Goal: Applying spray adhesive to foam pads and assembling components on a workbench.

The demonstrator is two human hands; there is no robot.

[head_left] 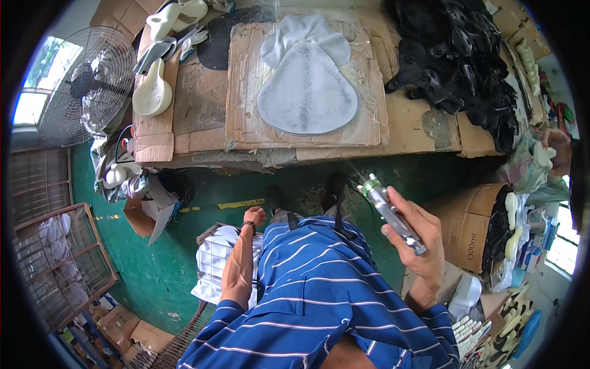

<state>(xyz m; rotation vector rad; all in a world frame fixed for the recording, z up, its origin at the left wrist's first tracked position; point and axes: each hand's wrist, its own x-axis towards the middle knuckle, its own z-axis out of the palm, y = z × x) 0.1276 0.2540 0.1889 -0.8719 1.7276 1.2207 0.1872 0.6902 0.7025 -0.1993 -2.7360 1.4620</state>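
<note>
My right hand [421, 237] is wrapped round a metal spray gun [396, 218] with a green ring near its nozzle. The nozzle points up and left toward the table, and a faint pale streak shows in front of it. My left hand [255, 216] hangs by my lap with its fingers curled, beside a wire basket [206, 264] of white pieces. On the table, a rounded, triangular, speckled grey-white sheet [307, 92] lies flat on a square of cardboard [246, 117]. Crumpled pale grey fabric [301, 31] lies at its far end, partly beneath it.
A heap of black pieces [461, 61] covers the table's right side. Cream molded shapes [152, 95] and gloves [193, 42] lie at its left, near a large fan [83, 83]. Cardboard boxes [464, 227] stand on the right; another person's hand [556, 147] shows beyond.
</note>
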